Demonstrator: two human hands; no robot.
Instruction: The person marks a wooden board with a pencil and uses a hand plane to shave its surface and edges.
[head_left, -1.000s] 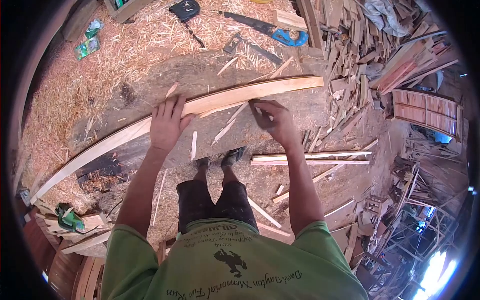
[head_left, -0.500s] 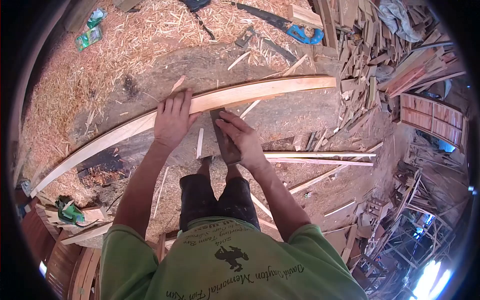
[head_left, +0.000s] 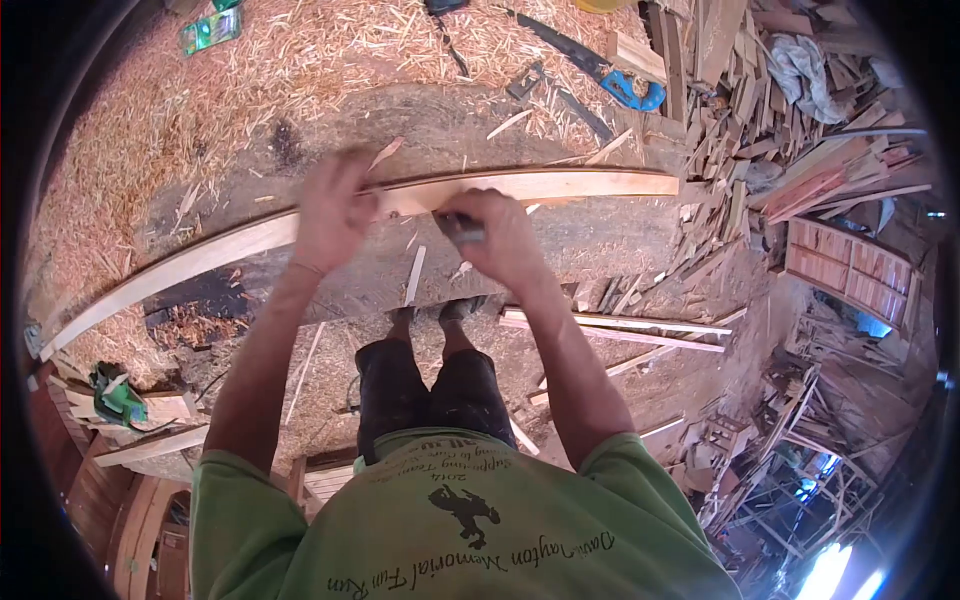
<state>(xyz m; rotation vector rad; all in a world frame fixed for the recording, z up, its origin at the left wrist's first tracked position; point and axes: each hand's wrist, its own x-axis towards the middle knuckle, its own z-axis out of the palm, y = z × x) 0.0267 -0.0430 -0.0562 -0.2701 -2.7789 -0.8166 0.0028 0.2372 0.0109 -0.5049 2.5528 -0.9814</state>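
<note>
A long, pale wooden strip (head_left: pixel 580 184), apparently curved, stretches across the workbench (head_left: pixel 390 130) from the lower left to the right. My left hand (head_left: pixel 335 215) is over its middle, blurred by motion, with its fingers partly bent; whether it touches the wood cannot be made out. Just to the right, my right hand (head_left: pixel 500 238) grips a dark brown flat block (head_left: pixel 457 228) at the strip's near edge. Most of that block is hidden by the fingers, and it now looks tilted.
Beyond the strip lie a blue-handled handsaw (head_left: pixel 630 92), a metal square (head_left: pixel 525 82) and thick wood shavings (head_left: pixel 330 50). A loose sliver (head_left: pixel 415 275) rests near the bench's front edge. Scrap wood (head_left: pixel 740 150) is heaped at the right, and long battens (head_left: pixel 640 328) lie below.
My left hand has come off its flat hold on the strip and is moving. My right hand has shifted up toward the strip, turning the block. The camera view has shifted slightly.
</note>
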